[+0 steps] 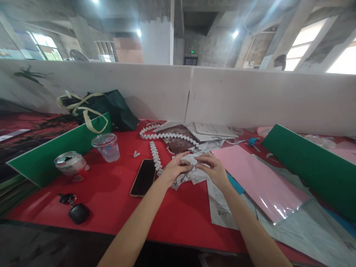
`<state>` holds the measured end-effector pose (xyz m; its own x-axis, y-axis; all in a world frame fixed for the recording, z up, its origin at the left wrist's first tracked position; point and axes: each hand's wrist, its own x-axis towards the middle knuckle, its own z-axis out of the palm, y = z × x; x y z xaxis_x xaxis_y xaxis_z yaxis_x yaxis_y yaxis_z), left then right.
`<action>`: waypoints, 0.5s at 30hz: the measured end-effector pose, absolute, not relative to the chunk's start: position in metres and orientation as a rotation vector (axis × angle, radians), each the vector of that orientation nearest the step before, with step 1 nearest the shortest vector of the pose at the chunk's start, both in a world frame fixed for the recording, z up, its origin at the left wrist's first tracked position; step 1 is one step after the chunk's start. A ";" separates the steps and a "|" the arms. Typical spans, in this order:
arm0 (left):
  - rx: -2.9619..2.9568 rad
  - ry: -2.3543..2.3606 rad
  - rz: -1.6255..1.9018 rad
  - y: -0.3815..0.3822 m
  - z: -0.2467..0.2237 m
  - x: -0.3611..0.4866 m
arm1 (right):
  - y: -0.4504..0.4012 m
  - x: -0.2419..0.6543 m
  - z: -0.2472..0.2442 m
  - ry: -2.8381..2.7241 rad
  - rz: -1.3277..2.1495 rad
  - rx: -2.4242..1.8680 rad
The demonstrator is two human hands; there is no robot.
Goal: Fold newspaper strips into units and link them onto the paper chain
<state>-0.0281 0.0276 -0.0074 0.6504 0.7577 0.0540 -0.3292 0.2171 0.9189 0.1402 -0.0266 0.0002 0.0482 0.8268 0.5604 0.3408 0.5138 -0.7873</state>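
Observation:
My left hand (178, 168) and my right hand (213, 167) meet over the red table (105, 207), thumbs and fingertips pinched around a small folded paper piece (194, 167). Its exact shape is too small to make out. Under and around the hands lie white paper scraps (182, 181). A zigzag chain of folded paper (172, 135) curves across the table behind my left hand, and another stretch of it (155, 157) runs down toward that hand. Left of my left hand a black phone (143, 178) lies flat.
At the left are a plastic cup (107, 148), a can (72, 167), keys with a black case (78, 213), a green board (55, 152) and a dark bag (118, 111). Pink sheets (258, 178) and another green board (308, 170) lie right. A white partition (236, 100) stands behind.

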 end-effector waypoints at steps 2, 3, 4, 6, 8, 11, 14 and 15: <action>1.160 0.484 0.812 0.028 -0.009 -0.025 | -0.026 0.140 -0.001 -1.546 0.454 -1.078; 1.217 0.512 0.850 0.028 -0.009 -0.024 | -0.025 0.141 -0.002 -1.542 0.435 -1.088; 1.304 0.553 0.912 0.028 -0.008 -0.024 | -0.024 0.143 -0.003 -1.536 0.420 -1.095; 1.554 0.684 1.122 0.028 -0.003 -0.031 | -0.022 0.149 -0.004 -1.507 0.390 -1.114; 1.801 0.900 1.410 0.027 0.002 -0.049 | -0.021 0.159 -0.004 -1.450 0.342 -1.158; 1.898 1.476 1.620 0.022 -0.001 -0.085 | -0.018 0.175 -0.004 -1.335 0.235 -1.277; 1.943 2.038 1.100 0.015 -0.016 -0.111 | -0.016 0.186 -0.006 -1.235 0.139 -1.343; 1.969 2.120 0.909 0.013 -0.022 -0.114 | -0.015 0.189 -0.007 -1.221 0.120 -1.354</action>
